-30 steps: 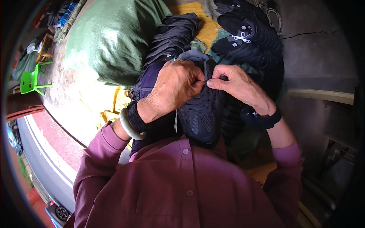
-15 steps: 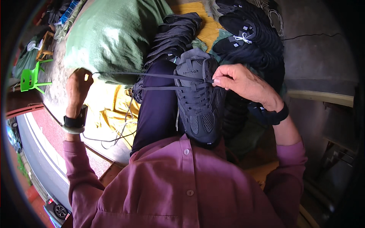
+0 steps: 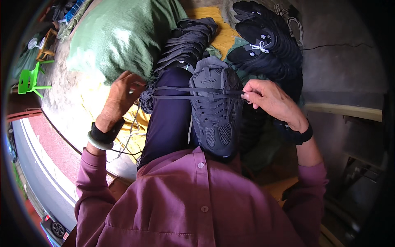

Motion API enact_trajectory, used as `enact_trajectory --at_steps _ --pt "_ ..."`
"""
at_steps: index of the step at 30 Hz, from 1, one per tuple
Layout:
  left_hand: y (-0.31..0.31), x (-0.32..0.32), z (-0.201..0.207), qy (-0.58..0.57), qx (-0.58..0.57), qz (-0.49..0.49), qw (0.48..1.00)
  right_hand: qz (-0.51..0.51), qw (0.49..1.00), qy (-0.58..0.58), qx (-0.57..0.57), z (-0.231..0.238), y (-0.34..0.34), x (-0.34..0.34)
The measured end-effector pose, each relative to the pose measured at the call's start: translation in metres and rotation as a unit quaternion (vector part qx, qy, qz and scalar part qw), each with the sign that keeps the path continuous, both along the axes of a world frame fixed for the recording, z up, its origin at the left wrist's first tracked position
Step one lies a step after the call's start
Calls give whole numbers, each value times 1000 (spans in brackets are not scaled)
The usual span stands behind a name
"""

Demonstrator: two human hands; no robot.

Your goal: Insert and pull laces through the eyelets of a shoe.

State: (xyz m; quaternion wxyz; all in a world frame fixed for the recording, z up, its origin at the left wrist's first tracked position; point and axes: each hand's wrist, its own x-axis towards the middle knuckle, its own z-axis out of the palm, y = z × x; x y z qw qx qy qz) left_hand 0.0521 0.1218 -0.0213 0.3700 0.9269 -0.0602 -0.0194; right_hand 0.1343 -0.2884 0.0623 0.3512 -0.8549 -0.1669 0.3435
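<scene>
A dark grey lace-up shoe (image 3: 213,115) rests on my lap, toe toward me. Its flat shoelace (image 3: 175,97) stretches in two strands across the tongue and over my dark trouser leg. At the right side of the shoe, my right hand (image 3: 269,99) is closed in a pinch on the shoelace. My left hand (image 3: 121,96) hovers left of my knee, its fingers curled with a gap between thumb and forefinger. The strands' left part ends near those fingertips, beside a dark bundle of laces (image 3: 146,101); no lace shows in the left hand.
Beyond my knee lies a row of dark shoe pieces (image 3: 185,41). More black shoe uppers (image 3: 263,49), one with a white tied cord, are stacked at the far right. A large green sack (image 3: 119,41) stands far left, near yellow sheeting (image 3: 92,103) and a green chair (image 3: 29,81).
My left hand has come in from the left toward my knee, and the strand it held out taut has slackened. My right hand has drawn the lace slightly rightward.
</scene>
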Motion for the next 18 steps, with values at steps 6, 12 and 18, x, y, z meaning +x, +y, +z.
enact_trajectory --at_steps 6,12,18 --pt "-77 11 36 70 -100 -37 992 -166 952 155 204 1 -6 -5" --pt "-91 19 37 195 -144 -58 968 -211 699 377 570 -46 -3 -25" --pt "-89 17 34 201 -231 -81 949 -263 675 306 618 -73 12 -43"
